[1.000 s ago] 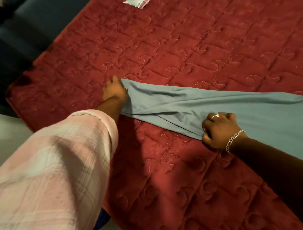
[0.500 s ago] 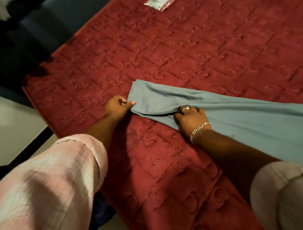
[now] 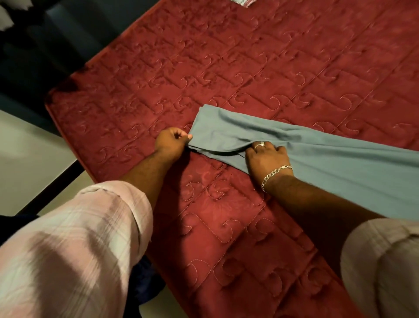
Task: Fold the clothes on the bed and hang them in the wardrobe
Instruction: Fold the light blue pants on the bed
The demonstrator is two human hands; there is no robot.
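A long grey-blue garment (image 3: 328, 159) lies stretched across the red quilted bed (image 3: 226, 68), running off the right edge of view. My left hand (image 3: 171, 143) pinches the near corner of its narrow left end. My right hand (image 3: 266, 157), with a ring and a chain bracelet, lies on the near edge of the cloth a short way to the right, its fingertips curled into a fold of the fabric. Both forearms reach out from rolled pale checked sleeves.
The bed's near-left corner (image 3: 52, 99) borders a dark floor and a pale surface (image 3: 25, 159) at the left. A bit of light patterned cloth (image 3: 243, 2) shows at the top edge of the bed. The wardrobe is out of sight.
My right hand slid left along the cloth's near edge toward my left hand. My left hand went from resting flat at the end to pinching its corner. The view shifted left.
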